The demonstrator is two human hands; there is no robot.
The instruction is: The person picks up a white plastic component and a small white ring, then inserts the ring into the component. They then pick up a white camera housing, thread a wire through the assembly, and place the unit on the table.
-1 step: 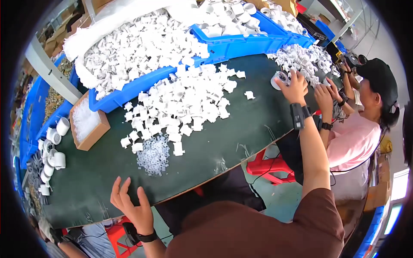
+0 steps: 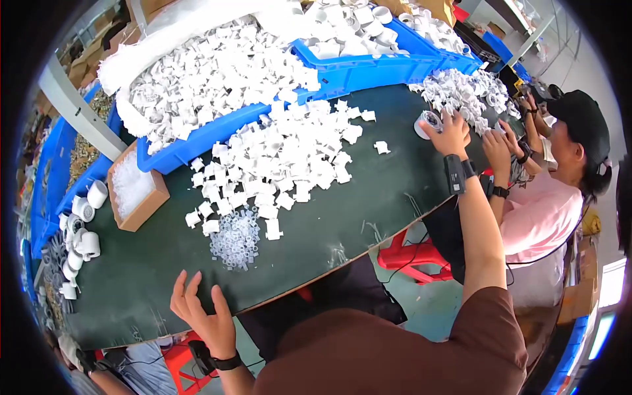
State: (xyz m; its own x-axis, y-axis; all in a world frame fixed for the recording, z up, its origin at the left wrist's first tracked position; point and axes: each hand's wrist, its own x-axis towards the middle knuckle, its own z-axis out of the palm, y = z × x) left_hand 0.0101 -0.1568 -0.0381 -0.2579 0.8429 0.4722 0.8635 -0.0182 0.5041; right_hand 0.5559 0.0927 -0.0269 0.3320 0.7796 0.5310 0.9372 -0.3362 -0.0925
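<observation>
My left hand [image 2: 201,309] rests at the near edge of the dark green table [image 2: 151,276], fingers apart and holding nothing. A small heap of clear plastic rings [image 2: 237,238] lies just beyond it. In the middle of the table spreads a big pile of white plastic clips [image 2: 283,158]. My right arm reaches far to the right. My right hand [image 2: 453,133] touches a white ring fitting [image 2: 426,122] that stands on edge by its thumb, beside a second heap of white parts [image 2: 464,89].
Blue bins [image 2: 368,69] full of white parts line the far side. A cardboard box [image 2: 135,191] of small clear pieces and several white pipe fittings [image 2: 82,230] sit at the left. A co-worker in a pink shirt [image 2: 546,217] works at the right. A red stool [image 2: 411,253] stands below.
</observation>
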